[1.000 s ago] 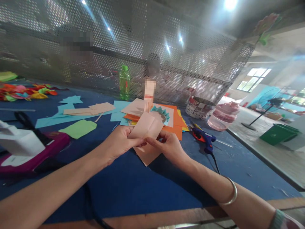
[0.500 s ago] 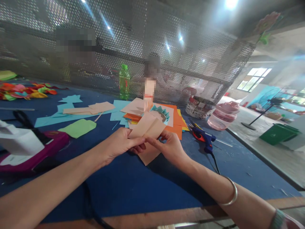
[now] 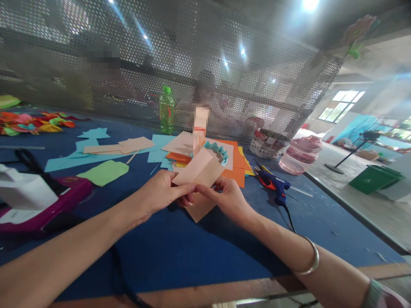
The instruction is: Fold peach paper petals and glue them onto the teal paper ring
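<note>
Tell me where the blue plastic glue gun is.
In the head view, the blue plastic glue gun lies on the blue tabletop, right of the right hand.

- an overhead light glared white at upper right, haze around it
- bright streaks crossed the mesh screen
- a soft shadow darkened the blue tabletop below the right hand
- pixelated blocks masked some patches
- wide-angle stretching slanted the far window

Pinching a creased beige paper with the left hand and the right hand above the blue desk, facing a perforated screen and a green bottle, wearing a bangle on the right forearm, having a glue gun to the right.
</note>
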Demonstrator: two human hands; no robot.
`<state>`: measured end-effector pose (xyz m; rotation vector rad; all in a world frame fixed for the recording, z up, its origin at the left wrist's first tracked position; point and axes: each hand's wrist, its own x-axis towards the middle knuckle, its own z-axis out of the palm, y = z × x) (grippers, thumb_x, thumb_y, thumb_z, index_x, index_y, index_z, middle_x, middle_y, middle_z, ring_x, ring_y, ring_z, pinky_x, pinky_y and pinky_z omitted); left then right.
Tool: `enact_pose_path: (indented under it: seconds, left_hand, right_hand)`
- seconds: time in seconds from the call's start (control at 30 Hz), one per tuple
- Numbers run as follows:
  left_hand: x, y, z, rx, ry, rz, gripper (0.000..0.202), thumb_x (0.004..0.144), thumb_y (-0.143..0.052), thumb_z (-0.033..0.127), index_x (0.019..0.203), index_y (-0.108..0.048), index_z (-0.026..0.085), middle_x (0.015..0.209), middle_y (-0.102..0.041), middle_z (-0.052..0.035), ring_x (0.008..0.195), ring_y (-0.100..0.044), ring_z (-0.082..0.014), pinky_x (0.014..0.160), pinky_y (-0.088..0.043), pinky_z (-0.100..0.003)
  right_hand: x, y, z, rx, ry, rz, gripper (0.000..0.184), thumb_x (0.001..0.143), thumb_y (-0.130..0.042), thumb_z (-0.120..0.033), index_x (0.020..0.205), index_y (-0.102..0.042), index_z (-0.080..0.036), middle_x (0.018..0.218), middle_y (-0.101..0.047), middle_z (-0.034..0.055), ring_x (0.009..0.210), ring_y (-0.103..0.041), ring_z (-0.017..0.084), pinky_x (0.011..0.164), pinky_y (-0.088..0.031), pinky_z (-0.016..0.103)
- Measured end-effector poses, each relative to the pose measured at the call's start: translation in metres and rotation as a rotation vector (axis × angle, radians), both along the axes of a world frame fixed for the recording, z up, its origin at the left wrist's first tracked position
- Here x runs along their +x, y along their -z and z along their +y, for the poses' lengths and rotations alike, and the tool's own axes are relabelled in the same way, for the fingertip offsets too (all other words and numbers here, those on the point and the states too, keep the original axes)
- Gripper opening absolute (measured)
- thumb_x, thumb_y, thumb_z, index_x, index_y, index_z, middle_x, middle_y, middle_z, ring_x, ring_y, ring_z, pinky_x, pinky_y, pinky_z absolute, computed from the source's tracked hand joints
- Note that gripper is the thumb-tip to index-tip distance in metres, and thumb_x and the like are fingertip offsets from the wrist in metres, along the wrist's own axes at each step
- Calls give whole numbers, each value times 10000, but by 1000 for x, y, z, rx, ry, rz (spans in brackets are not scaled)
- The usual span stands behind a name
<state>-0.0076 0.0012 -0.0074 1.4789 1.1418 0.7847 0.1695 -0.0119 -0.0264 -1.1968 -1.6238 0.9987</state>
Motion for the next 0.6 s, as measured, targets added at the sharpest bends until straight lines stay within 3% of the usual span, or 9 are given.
enact_pose_path:
  seconds: [0.37,0.6]
  left_hand:
    - [1,-2,1,66,-70,172,312,697,-712,422,599,-626,138,467,-589,25,423,-511,-84,424,-365,-191]
    - [-1,-4,2,26,-78,85,166,693,-698,295,654,-640,144,485,-613,22,472,-561,-114,497,-434,-222]
  right_hand:
    - [4,2,4,-14,8,14,311,744,-684,-418,811,-719,-116,712,-664,31,613,-525,119,565,-367,232]
    - [5,3,6,20,17,-6,319,772,-648,-435,690,-658,-127,634,-621,13,586,-498,105,552,-349,224]
